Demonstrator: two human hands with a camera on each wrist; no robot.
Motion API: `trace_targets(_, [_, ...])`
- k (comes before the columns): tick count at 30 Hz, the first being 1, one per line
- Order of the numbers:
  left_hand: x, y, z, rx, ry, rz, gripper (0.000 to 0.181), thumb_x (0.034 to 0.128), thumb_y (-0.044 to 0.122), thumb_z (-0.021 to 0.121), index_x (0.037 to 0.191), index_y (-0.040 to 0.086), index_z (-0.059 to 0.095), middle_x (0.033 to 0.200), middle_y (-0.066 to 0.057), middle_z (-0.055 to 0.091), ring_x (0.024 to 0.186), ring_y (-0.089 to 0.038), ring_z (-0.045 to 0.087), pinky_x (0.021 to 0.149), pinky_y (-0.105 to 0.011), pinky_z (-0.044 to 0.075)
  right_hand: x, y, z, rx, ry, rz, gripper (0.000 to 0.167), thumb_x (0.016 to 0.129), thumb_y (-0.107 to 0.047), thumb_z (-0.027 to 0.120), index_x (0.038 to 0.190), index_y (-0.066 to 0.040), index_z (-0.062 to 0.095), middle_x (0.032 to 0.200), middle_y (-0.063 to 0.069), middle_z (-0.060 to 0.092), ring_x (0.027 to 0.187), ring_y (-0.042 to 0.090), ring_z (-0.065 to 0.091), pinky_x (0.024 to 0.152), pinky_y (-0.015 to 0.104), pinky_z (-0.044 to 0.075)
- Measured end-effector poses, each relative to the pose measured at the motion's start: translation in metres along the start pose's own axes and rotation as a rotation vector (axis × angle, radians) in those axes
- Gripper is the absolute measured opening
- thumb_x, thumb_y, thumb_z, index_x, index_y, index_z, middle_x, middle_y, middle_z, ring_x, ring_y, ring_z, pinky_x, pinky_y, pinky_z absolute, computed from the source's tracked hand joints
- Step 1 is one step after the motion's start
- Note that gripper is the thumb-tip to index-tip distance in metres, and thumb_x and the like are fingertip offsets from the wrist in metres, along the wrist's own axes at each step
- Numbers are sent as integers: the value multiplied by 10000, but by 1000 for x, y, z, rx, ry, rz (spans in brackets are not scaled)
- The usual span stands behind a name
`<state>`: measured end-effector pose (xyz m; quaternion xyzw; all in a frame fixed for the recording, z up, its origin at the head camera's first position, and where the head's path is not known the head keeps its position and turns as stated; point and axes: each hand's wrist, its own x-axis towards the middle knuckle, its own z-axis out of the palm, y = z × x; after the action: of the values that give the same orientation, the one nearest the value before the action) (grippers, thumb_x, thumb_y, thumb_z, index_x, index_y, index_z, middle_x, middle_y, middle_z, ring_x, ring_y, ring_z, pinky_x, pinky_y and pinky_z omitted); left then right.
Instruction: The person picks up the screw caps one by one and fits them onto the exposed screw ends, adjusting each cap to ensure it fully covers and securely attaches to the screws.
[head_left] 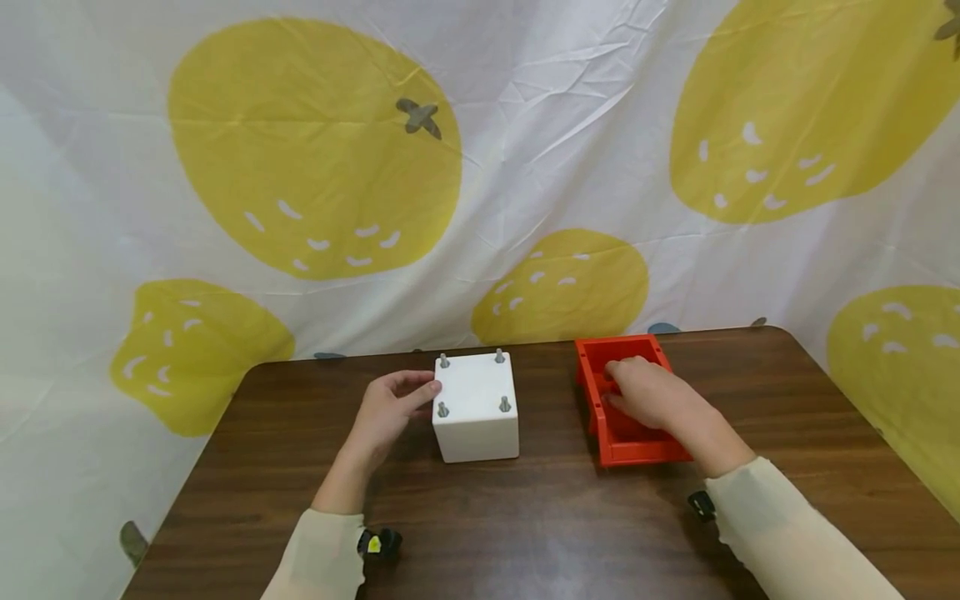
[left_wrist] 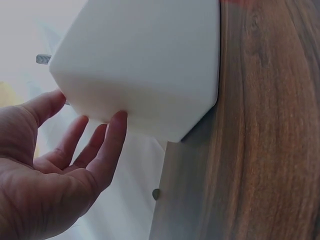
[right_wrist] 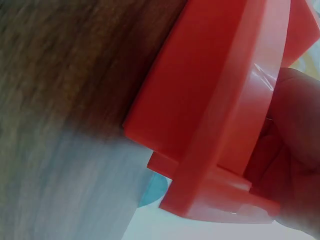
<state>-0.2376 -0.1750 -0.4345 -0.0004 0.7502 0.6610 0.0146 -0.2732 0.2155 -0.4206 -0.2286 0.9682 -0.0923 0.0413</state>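
Observation:
A white block [head_left: 474, 392] stands on the table with a metal bolt [head_left: 505, 404] sticking up near each top corner. My left hand [head_left: 392, 408] rests its fingertips against the block's left side, thumb by the top edge. In the left wrist view the fingers [left_wrist: 116, 135] are slightly bent and touch the white face without wrapping round it. To the right, my right hand [head_left: 648, 392] reaches down into a red plastic bin [head_left: 641, 452]. The bin's wall hides the fingertips in the right wrist view, so whether they pinch anything does not show.
Both objects sit toward the back of the dark wooden table [head_left: 510, 525]. Behind it hangs a white cloth [head_left: 495, 167] printed with yellow fruit. Dark wrist-worn devices [head_left: 380, 543] show near both sleeves.

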Motion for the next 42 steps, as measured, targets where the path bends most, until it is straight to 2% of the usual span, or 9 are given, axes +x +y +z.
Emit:
trace_targets(5, [-2, -1, -1, -5, 19, -27, 346, 987, 187, 796, 1240, -40, 732, 1242, -184, 706, 1018, -233, 706, 993, -573, 586, 2, -2, 3, 1, -7, 10, 154, 959, -130, 787, 933, -94, 640, 762, 13, 575, 722, 212, 566, 739, 398, 601])
trace_targets(11, [-2, -2, -1, -34, 26, -42, 356, 974, 188, 812, 1233, -46, 738, 1227, -182, 707, 979, -211, 714, 964, -564, 602, 5, -2, 8, -26, -12, 1, 144, 956, -107, 782, 924, -93, 643, 775, 20, 604, 729, 211, 590, 774, 426, 624])
trace_targets(19, [-3, 0, 1, -47, 47, -74, 362, 954, 192, 836, 1227, -31, 755, 1258, -188, 706, 964, -215, 723, 879, -482, 647, 7, -3, 11, -48, -41, 9, 142, 944, -60, 780, 941, -89, 641, 855, 62, 671, 805, 233, 648, 887, 507, 629])
trace_targets(29, [-1, 1, 2, -82, 41, -91, 354, 957, 181, 831, 1229, -34, 756, 1250, -184, 713, 962, -211, 723, 827, -412, 662, 6, -2, 13, -38, -55, 23, 100, 958, 19, 688, 958, -66, 636, 827, 61, 644, 786, 242, 625, 865, 496, 630])
trace_targets(42, [-4, 5, 2, -102, 36, -103, 321, 964, 147, 818, 1223, -33, 758, 1241, -176, 716, 974, -226, 721, 879, -481, 646, 6, -5, 10, -26, -92, 39, 124, 934, 37, 698, 967, -50, 617, 838, 69, 632, 797, 250, 611, 860, 483, 630])
